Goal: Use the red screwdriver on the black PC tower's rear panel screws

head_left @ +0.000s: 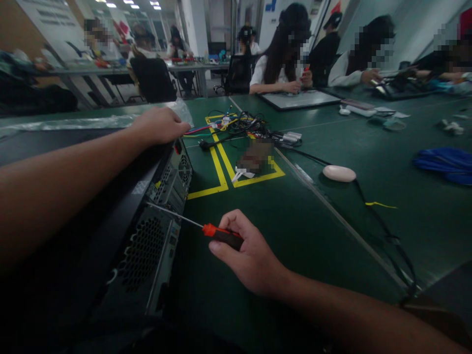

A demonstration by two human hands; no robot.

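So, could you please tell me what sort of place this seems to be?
Probably an electronics workshop or training room: the right hand holds a screwdriver at the back of a PC case, cables lie heaped on the table, and other people sit nearby.

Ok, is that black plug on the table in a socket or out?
Out: the black plug lies on the green table, with no socket around it.

Green table [306, 221], long seam across it, yellow tape [210, 191] marking outlines. On it: computer case [143, 246] at left; cable tangle [250, 123] mid-table, black plug [205, 144] near it; dark blurred item [254, 156] mostly inside one outline; pale oval object [339, 173] by black cord [381, 224]; blue bundle [446, 164] right; light flat panel [300, 100] far side.
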